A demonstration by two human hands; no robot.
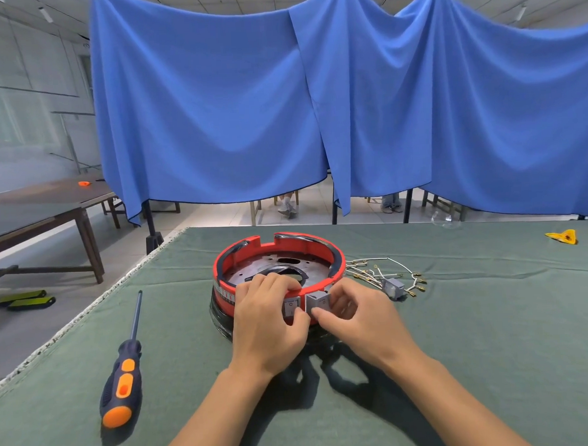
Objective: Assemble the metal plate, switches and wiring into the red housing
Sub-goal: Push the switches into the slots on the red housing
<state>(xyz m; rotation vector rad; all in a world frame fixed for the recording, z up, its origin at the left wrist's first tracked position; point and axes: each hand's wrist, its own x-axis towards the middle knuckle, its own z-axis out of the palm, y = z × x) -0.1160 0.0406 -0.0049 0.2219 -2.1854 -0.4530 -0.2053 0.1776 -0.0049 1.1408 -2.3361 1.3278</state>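
Housing (333, 254) open side up on bench (456, 334); left hand (268, 327) grips rim, right hand (352, 316) pinches switch (318, 302), face toward camera.

Metal plate (254, 269) inside red housing (333, 254)

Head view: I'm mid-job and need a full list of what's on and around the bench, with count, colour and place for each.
Red housing: one, red ring, centre of the green cloth.
Metal plate: one, dark grey, lying inside the housing.
Switches: two grey at the housing's near wall, one seated, one being pushed in; a third loose on the wiring.
Wiring: one white bundle, brass terminals, right of the housing.
Screwdriver: one, navy and orange, left on the cloth.
Yellow piece: one, far right.
Blue curtain: behind the bench.
Left hand: grips the housing rim.
Right hand: pinches the second switch.
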